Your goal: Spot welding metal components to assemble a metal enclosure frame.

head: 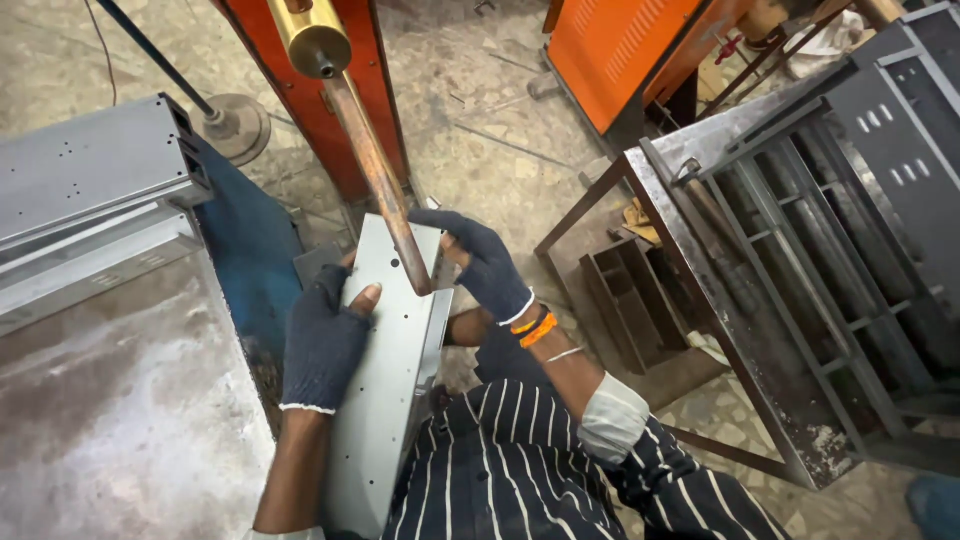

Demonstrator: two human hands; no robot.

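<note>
Head view
Left hand (322, 345): gloved in dark knit, fingertips bare, closed on the left edge of the metal panel (390, 370), thumb on top; seemingly steadying the lower half.
Right hand (487, 265): same kind of glove, wrapped round the panel's far right corner at about 1 o'clock from the left hand, likely for steering the top end; orange bands at the wrist.
Metal panel: long grey folded sheet with small holes, running from the lap at 6 o'clock up toward 12, held flat between both hands, its upper end under the copper rod.
Copper rod (380, 170): slanting down from a brass fitting (312, 35) at 11 o'clock, tip touching or just above the panel near its right edge; exact contact hard to tell.
Red machine frame (340, 110): behind the rod at 12 o'clock, carrying it.
Grey metal box (95, 170): at 9 o'clock, lying on a worn bench top (120, 420), well apart from the hands.
Steel rack (790, 280): at 3 o'clock, open frame with bars, close by the right elbow.
Orange cabinet (620, 50): at 1 o'clock, farther off across the stone floor (490, 140).
Striped shirt (520, 470): at 6 o'clock, the panel's near end resting against it.
</note>
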